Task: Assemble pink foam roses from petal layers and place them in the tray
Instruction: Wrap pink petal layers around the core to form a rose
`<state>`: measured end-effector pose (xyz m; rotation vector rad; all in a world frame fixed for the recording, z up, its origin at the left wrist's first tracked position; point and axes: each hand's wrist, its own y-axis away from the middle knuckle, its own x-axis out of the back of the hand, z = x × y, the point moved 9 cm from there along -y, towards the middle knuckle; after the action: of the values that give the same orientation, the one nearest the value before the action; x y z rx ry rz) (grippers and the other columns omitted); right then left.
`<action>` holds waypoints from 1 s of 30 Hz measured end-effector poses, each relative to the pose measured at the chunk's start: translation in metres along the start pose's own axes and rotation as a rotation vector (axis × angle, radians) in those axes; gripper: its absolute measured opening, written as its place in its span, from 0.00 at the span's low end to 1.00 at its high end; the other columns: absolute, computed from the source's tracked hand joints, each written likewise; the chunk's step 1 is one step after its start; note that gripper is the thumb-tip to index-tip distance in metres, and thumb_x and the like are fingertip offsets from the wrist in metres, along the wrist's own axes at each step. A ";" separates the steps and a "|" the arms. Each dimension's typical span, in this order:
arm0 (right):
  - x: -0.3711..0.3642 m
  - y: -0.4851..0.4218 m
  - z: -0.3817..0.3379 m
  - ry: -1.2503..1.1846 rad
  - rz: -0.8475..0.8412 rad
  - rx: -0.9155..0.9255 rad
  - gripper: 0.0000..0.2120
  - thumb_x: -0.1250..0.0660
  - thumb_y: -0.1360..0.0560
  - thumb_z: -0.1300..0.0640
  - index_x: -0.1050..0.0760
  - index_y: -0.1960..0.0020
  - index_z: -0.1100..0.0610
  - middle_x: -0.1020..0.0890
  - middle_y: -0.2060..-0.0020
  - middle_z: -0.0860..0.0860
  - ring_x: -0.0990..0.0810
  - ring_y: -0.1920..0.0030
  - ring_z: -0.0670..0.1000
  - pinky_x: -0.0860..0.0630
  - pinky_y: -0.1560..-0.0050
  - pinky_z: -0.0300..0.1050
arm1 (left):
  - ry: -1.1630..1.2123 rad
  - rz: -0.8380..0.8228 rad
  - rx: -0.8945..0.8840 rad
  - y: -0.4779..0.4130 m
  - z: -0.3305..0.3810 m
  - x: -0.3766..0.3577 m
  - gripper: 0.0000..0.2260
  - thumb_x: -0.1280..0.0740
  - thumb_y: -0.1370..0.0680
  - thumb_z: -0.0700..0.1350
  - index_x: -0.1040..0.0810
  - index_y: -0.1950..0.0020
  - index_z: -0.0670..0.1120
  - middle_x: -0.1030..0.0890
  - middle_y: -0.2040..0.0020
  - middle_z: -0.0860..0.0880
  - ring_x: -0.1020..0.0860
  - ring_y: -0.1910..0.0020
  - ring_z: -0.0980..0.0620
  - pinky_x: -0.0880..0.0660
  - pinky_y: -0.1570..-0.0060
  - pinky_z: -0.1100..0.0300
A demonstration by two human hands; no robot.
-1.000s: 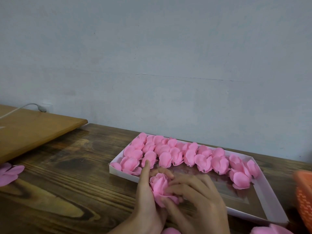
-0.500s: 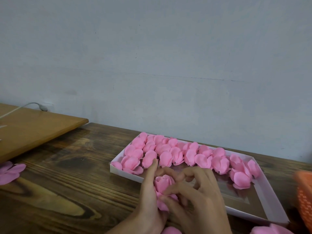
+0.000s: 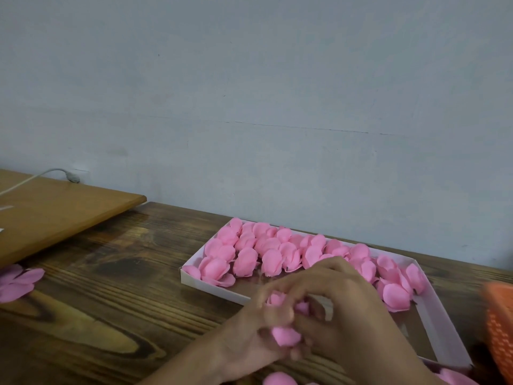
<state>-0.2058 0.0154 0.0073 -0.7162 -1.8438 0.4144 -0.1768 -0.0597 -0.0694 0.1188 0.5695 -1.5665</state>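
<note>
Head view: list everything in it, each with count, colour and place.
tray: one, white, on the table right of centre
roses in tray: many, pink, filling its far side
held rose: one, pink, between both hands
loose petals: several, pink, table's left and near edges
table: one, dark wood
board: one, light brown, far left
cable: one, white, over the board
basket: one, orange, right edge
left hand: one, fingers curled round held rose
right hand: one, fingers curled round held rose
</note>
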 end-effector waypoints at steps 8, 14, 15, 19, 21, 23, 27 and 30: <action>0.001 0.000 0.004 -0.059 -0.184 0.043 0.13 0.17 0.35 0.49 0.17 0.55 0.40 0.20 0.57 0.30 0.25 0.49 0.44 0.27 0.52 0.38 | -0.490 0.028 -0.057 -0.002 -0.005 0.012 0.22 0.21 0.30 0.29 0.22 0.40 0.40 0.23 0.43 0.42 0.20 0.45 0.44 0.21 0.48 0.51; 0.005 0.000 -0.001 0.040 -0.159 0.200 0.09 0.23 0.31 0.42 0.17 0.52 0.40 0.21 0.58 0.34 0.24 0.52 0.46 0.25 0.53 0.43 | -0.529 0.053 -0.208 -0.007 0.005 0.005 0.26 0.20 0.28 0.34 0.21 0.33 0.49 0.18 0.43 0.50 0.18 0.43 0.49 0.21 0.47 0.56; 0.005 0.000 -0.002 0.059 -0.140 0.222 0.08 0.23 0.30 0.42 0.17 0.53 0.41 0.21 0.57 0.36 0.24 0.53 0.45 0.24 0.55 0.44 | -0.534 0.103 -0.205 -0.005 0.004 0.010 0.26 0.19 0.29 0.36 0.21 0.35 0.53 0.17 0.45 0.52 0.18 0.44 0.51 0.22 0.49 0.59; 0.007 0.001 0.000 0.112 -0.070 0.255 0.10 0.22 0.31 0.41 0.15 0.51 0.41 0.20 0.55 0.36 0.24 0.53 0.45 0.23 0.56 0.44 | -0.536 0.182 -0.227 0.000 0.006 0.019 0.24 0.16 0.31 0.44 0.22 0.40 0.56 0.16 0.51 0.52 0.17 0.51 0.53 0.21 0.54 0.60; 0.008 0.001 -0.001 0.126 -0.043 0.265 0.12 0.22 0.32 0.40 0.15 0.50 0.41 0.20 0.55 0.36 0.23 0.54 0.45 0.23 0.57 0.44 | -0.512 0.168 -0.257 0.000 0.010 0.015 0.23 0.17 0.30 0.45 0.22 0.40 0.54 0.16 0.53 0.52 0.17 0.54 0.53 0.22 0.58 0.62; 0.010 0.001 0.000 0.142 -0.016 0.259 0.13 0.22 0.33 0.40 0.15 0.49 0.41 0.20 0.56 0.36 0.23 0.55 0.45 0.22 0.59 0.45 | -0.496 0.155 -0.282 0.000 0.013 0.012 0.21 0.18 0.28 0.41 0.21 0.40 0.53 0.16 0.53 0.53 0.18 0.55 0.55 0.22 0.58 0.64; 0.011 0.001 0.000 0.120 0.008 0.257 0.10 0.23 0.32 0.41 0.14 0.51 0.40 0.20 0.55 0.37 0.23 0.54 0.44 0.22 0.57 0.44 | -0.519 0.168 -0.299 0.001 0.014 0.013 0.23 0.20 0.29 0.35 0.22 0.40 0.53 0.17 0.54 0.52 0.18 0.55 0.55 0.23 0.58 0.64; 0.009 0.001 -0.001 0.081 -0.011 0.259 0.08 0.27 0.29 0.38 0.14 0.53 0.39 0.21 0.53 0.37 0.24 0.52 0.42 0.26 0.54 0.40 | -0.534 0.187 -0.291 0.001 0.013 0.017 0.24 0.21 0.29 0.33 0.23 0.38 0.50 0.17 0.55 0.49 0.19 0.58 0.53 0.22 0.62 0.60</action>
<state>-0.2069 0.0218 0.0138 -0.5375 -1.6794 0.5957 -0.1744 -0.0803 -0.0651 -0.4443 0.3433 -1.2483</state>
